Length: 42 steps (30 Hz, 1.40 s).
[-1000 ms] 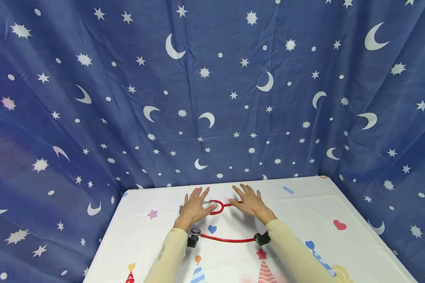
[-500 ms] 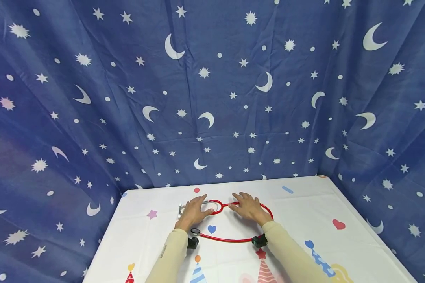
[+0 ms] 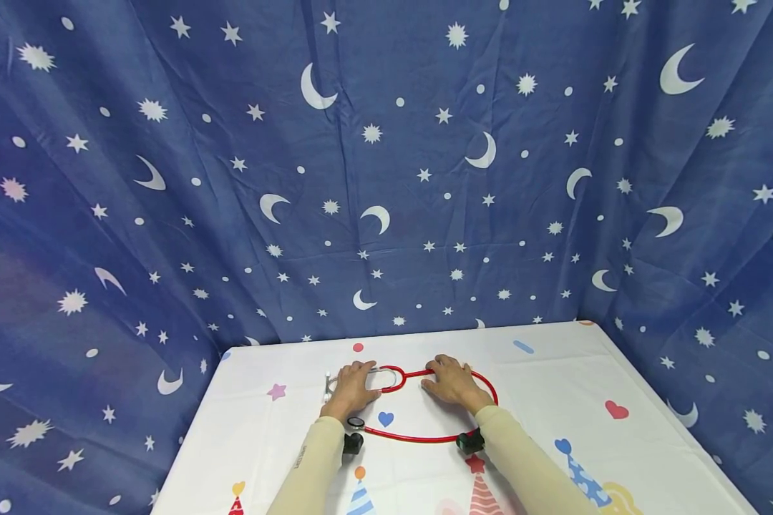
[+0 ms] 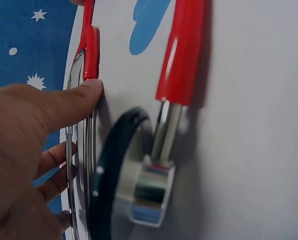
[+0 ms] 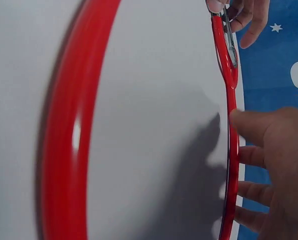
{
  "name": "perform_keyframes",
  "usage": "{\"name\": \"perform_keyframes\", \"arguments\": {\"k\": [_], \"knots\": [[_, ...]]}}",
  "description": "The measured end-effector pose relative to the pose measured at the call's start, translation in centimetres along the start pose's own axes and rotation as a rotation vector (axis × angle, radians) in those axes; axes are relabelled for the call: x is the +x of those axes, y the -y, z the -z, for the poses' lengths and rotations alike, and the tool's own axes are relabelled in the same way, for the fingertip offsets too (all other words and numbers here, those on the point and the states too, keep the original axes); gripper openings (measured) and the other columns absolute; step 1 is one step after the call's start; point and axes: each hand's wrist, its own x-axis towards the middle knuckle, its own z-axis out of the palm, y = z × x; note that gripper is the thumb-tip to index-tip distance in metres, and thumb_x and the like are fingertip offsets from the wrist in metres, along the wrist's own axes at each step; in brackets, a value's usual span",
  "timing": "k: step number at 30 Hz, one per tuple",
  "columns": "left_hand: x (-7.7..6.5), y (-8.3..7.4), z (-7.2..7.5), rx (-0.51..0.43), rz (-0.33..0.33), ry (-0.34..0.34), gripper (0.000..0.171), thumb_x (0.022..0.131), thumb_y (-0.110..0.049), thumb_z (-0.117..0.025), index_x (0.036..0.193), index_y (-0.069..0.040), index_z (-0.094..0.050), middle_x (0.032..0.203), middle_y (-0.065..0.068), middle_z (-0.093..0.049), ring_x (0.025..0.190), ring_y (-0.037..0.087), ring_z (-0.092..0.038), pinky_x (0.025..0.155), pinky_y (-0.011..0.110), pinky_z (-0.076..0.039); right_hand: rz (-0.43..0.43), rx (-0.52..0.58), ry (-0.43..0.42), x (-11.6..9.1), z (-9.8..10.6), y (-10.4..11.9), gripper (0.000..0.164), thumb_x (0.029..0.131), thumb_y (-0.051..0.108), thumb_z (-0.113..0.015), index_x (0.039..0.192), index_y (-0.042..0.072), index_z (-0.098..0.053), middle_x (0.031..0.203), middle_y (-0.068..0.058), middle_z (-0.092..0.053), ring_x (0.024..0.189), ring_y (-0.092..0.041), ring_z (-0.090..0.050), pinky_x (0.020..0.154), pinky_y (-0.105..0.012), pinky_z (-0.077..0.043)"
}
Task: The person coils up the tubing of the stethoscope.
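Note:
A red stethoscope (image 3: 419, 439) lies in a loop on the white table. My left hand (image 3: 351, 388) is over its metal ear tubes (image 4: 87, 165); the thumb touches one side by the red sleeve, and the fingertips (image 4: 59, 159) lie at the far tube. The round chest piece (image 3: 356, 423) lies nearer to me, below that wrist. My right hand (image 3: 452, 383) is at the red tubing just past the Y-joint (image 5: 231, 80). Its fingers (image 5: 254, 192) reach across to the far side, loosely bent, while the thumb stays on the near side, seemingly a little apart.
The white cloth (image 3: 554, 400) has printed hearts, stars and party hats. A blue curtain (image 3: 399, 179) with moons and stars stands behind and at both sides. Dark wrist cameras (image 3: 470, 442) sit under both wrists, the right one just above the lower tubing.
Both hands have come down to the stethoscope. Their outstretched fingers have bent, the left ones closing in around the ear tubes. The stethoscope itself has stayed in place.

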Motion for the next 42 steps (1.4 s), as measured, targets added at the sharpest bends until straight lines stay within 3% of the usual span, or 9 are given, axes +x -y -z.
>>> {"name": "perform_keyframes", "arguments": {"k": [9,15,20,26,33,42], "knots": [[-0.3,-0.3,0.2,-0.01,0.016,-0.01,0.06,0.076,-0.02,-0.084,0.13,-0.009,-0.059,0.115,0.016,-0.058,0.111,0.033,-0.05,0.099,0.053,-0.039,0.05,0.037,-0.081,-0.3,0.3,0.2,0.015,0.092,0.019,-0.068,0.106,0.014,-0.063,0.125,-0.012,-0.06,0.121,-0.034,-0.055,0.101,-0.065,-0.037],[-1.0,-0.2,0.1,0.018,0.002,0.004,0.062,0.073,-0.026,-0.086,0.127,-0.011,-0.06,0.112,0.013,-0.059,0.108,0.032,-0.051,0.095,0.051,-0.04,0.085,0.044,-0.143,-0.6,0.6,0.2,0.009,0.094,0.019,-0.066,0.101,0.017,-0.06,0.098,-0.002,-0.06,0.096,-0.024,-0.061,0.09,-0.054,-0.043],[-1.4,-0.3,0.2,0.025,-0.016,0.036,0.068,0.07,-0.028,-0.088,0.128,-0.011,-0.058,0.114,0.013,-0.06,0.11,0.032,-0.051,0.096,0.052,-0.04,0.107,0.065,-0.221,-0.9,1.0,0.1,0.007,0.095,0.02,-0.064,0.098,0.018,-0.059,0.084,0.003,-0.058,0.087,-0.021,-0.062,0.085,-0.05,-0.044],[-1.6,-0.7,0.5,0.037,-0.047,0.043,0.065,0.069,-0.016,-0.082,0.129,-0.007,-0.056,0.109,0.01,-0.059,0.106,0.03,-0.053,0.093,0.05,-0.043,0.105,0.08,-0.281,-1.2,1.6,0.1,0.007,0.095,0.02,-0.064,0.096,0.019,-0.058,0.083,0.003,-0.061,0.087,-0.022,-0.064,0.085,-0.051,-0.044],[-2.0,-0.7,0.6,0.002,-0.031,0.041,0.059,0.07,-0.009,-0.077,0.125,-0.006,-0.055,0.096,0.005,-0.057,0.088,0.017,-0.05,0.077,0.036,-0.045,0.081,0.103,-0.31,-1.9,1.9,0.4,0.007,0.094,0.019,-0.066,0.097,0.018,-0.059,0.083,0.003,-0.063,0.086,-0.02,-0.064,0.091,-0.053,-0.044],[-2.8,-1.2,2.0,0.044,-0.082,-0.069,0.053,0.069,-0.012,-0.075,0.119,-0.013,-0.058,0.087,-0.001,-0.059,0.068,0.011,-0.047,0.059,0.027,-0.038,0.113,0.132,-0.385,-3.5,2.8,0.9,0.01,0.094,0.021,-0.066,0.101,0.017,-0.061,0.089,0.001,-0.068,0.089,-0.021,-0.066,0.093,-0.053,-0.044]]}}
